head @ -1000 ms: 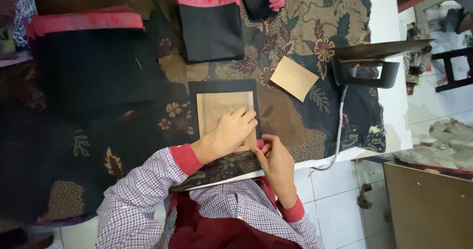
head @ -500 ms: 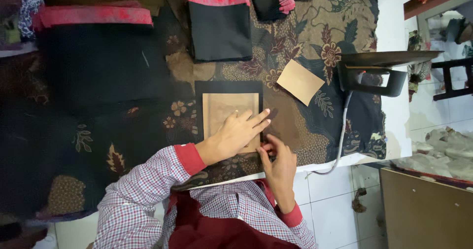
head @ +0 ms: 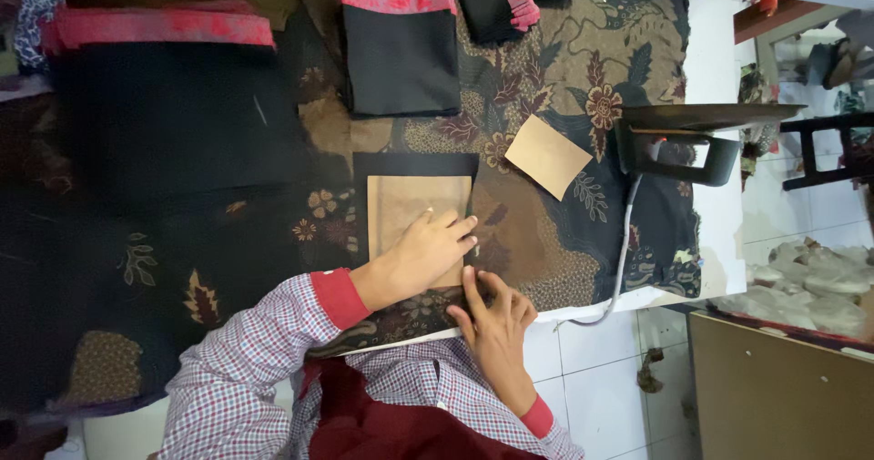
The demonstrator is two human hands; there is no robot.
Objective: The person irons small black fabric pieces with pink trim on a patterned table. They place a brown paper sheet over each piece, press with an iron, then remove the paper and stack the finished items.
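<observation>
A white desk (head: pixel 719 241) carries a floral batik cloth (head: pixel 555 241). On the cloth lie folded black pieces with pink bands (head: pixel 401 46), a tan card (head: pixel 547 157) and an iron (head: pixel 678 141).

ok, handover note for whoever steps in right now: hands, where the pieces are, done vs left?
Left hand: flat on the tan card template, pinning it to the black fabric piece.
Right hand: fingertips at the template's lower right edge, working the fabric there; whether it grips anything cannot be told.
Nearby: spare tan card, iron parked to the right, folded black piece with pink band above.
Done: template laid on the fabric.
Left: black margin along the top lies unfolded; iron untouched.
</observation>
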